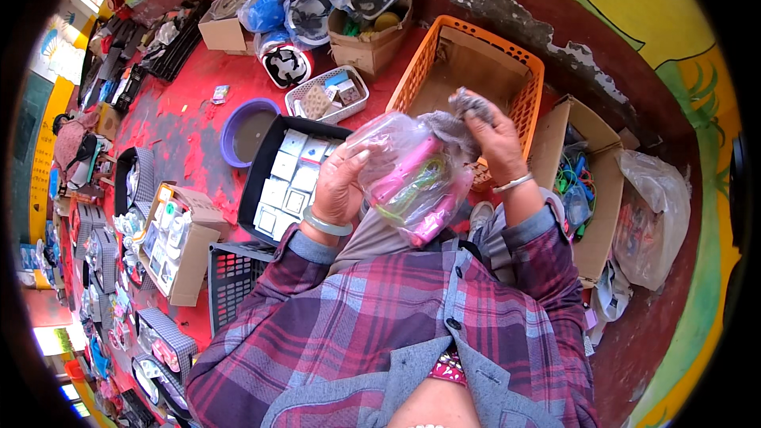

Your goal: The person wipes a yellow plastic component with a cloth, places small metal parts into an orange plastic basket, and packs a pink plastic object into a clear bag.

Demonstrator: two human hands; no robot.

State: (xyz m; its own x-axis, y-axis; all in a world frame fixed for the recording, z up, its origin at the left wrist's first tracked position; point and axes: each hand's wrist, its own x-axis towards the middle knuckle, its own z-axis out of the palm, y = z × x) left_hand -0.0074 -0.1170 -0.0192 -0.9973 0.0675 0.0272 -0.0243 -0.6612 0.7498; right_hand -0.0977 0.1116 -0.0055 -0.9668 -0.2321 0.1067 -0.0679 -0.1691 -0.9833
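A clear plastic bag [372, 147] is held up in front of my chest. Through it show pink handles [408, 160] and a coiled green cord [432, 170], like a skipping rope. My left hand [339, 186] pinches the bag's left edge between thumb and fingers. On the other side, my right hand [498, 143] is closed on a grey cloth [448, 128], one end of which sticks up above the fingers. The rest of the cloth lies against the bag's upper right side.
Beyond my hands stands an orange plastic crate [411, 71] lined with cardboard. A cardboard box [600, 136] of colourful cords is at right, beside a clear plastic sack [654, 214]. To the left are a black bin [255, 168] of small white boxes, a purple basin [231, 133] and a cardboard carton [194, 257].
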